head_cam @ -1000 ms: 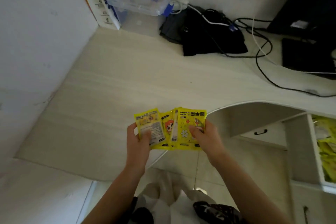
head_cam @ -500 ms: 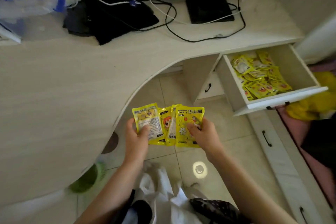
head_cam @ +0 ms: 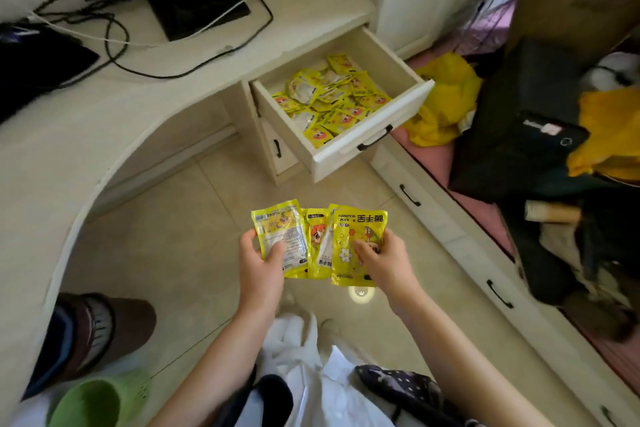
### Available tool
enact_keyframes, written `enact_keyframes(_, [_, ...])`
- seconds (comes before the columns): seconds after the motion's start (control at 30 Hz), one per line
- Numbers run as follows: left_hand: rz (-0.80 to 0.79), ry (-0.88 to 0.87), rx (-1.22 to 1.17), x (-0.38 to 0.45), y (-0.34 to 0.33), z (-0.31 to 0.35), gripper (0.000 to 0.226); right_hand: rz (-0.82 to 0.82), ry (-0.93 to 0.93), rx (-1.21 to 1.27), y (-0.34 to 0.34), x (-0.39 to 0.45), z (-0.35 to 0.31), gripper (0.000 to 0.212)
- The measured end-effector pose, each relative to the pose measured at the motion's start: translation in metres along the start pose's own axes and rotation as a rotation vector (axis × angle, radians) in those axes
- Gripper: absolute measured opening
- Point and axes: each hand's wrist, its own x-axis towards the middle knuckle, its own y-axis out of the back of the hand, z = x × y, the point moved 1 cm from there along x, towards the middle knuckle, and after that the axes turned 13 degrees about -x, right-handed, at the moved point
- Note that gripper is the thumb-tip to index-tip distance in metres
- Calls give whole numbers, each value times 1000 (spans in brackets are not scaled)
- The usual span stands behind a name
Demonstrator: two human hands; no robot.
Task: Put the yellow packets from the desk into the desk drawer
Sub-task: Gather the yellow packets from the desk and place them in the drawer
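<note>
Holding a fan of glossy yellow printed foil packets [head_cam: 318, 243] above the beige tiled floor [head_cam: 180, 225], the person stands in front of the curved cream wood-grain counter [head_cam: 145, 90]. Left hand [head_cam: 260, 262]: grip pinched on the leftmost packet, thumb pressed on its printed face, fingers curled behind its outer edge. Right hand [head_cam: 382, 258]: grip pinched on the rightmost packet, the one printed "HAND WARMER", thumb laid across its front, fingers hidden behind it. Middle packets sit sandwiched between the two outer ones; which hand bears them cannot be told. Fan is upright, roughly level, well short of the pulled-out cream desk drawer with a black handle [head_cam: 372, 137]. Drawer is open under the counter's right end, its bottom covered with a loose heap of more yellow packets [head_cam: 329, 100]. Black monitor base [head_cam: 197, 5] and black cables [head_cam: 114, 52] lie on the counter.
</note>
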Motion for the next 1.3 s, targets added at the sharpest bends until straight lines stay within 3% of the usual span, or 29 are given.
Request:
enact_keyframes(0.3, [-148, 5, 46, 36, -102, 21, 34, 109, -85, 123, 66, 59, 0, 15])
enact_keyframes(0.63, [-180, 4, 114, 132, -186, 77, 38, 102, -54, 98, 107, 177, -69, 13])
enact_keyframes(1.03, [-37, 101, 116, 201, -251, 98, 48, -10, -25, 25, 136, 284, -123, 20])
enact_keyframes(1.3, [188, 135, 56, 218, -304, 97, 46, -222, 54, -162, 163, 364, -143, 20])
